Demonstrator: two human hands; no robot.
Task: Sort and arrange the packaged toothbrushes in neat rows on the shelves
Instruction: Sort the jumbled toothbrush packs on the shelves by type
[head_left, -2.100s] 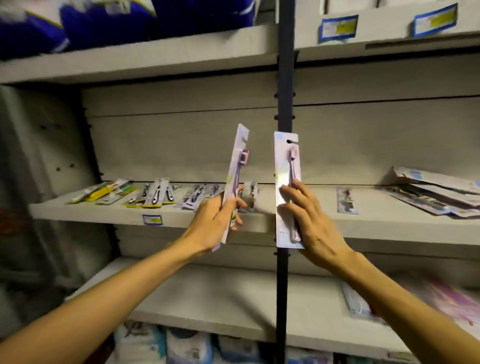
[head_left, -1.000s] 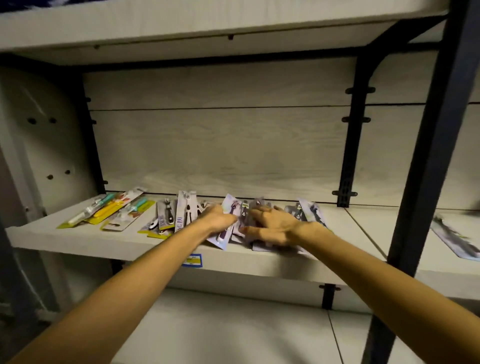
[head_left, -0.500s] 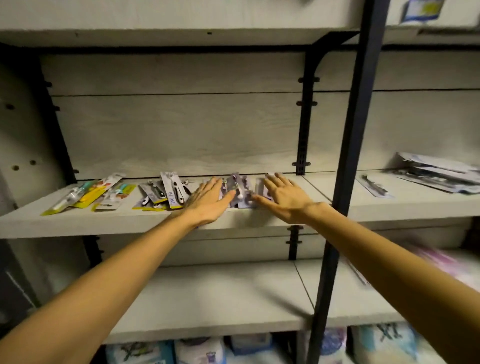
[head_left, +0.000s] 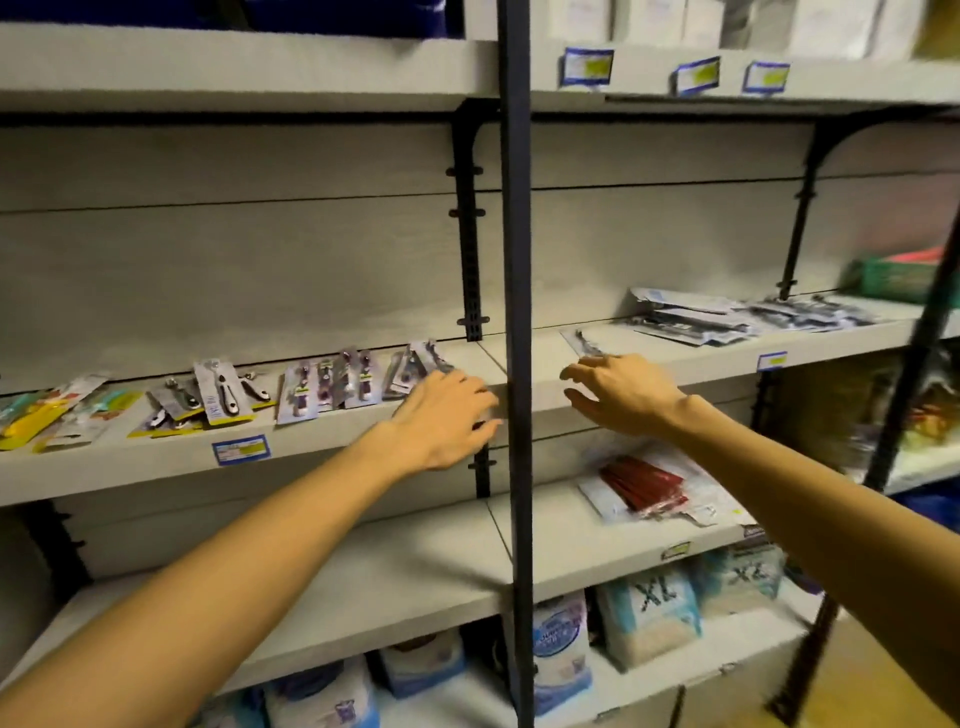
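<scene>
Packaged toothbrushes lie in groups along the middle shelf (head_left: 363, 441): yellow and teal packs (head_left: 47, 410) at the left, black-and-white ones (head_left: 213, 397), then purple ones (head_left: 327, 387) and a grey group (head_left: 415, 364). My left hand (head_left: 447, 415) hovers empty at the shelf's front edge, just right of the grey group, its fingers loosely bent. My right hand (head_left: 618, 395) is past the black post (head_left: 514, 312), fingers spread, its fingertips close to a single pack (head_left: 584, 343). A loose pile of packs (head_left: 696, 322) lies further right.
The black upright post stands between my two hands. On the lower shelf (head_left: 415, 561) lies a red packaged item (head_left: 644, 486). Bagged goods marked XL (head_left: 654, 608) fill the bottom level. Price tags (head_left: 241, 448) hang on the shelf edges. A green basket (head_left: 898, 275) sits far right.
Both hands left the purple packs and moved right. My right hand crossed to the far side of the post toward the single pack. The view swung right.
</scene>
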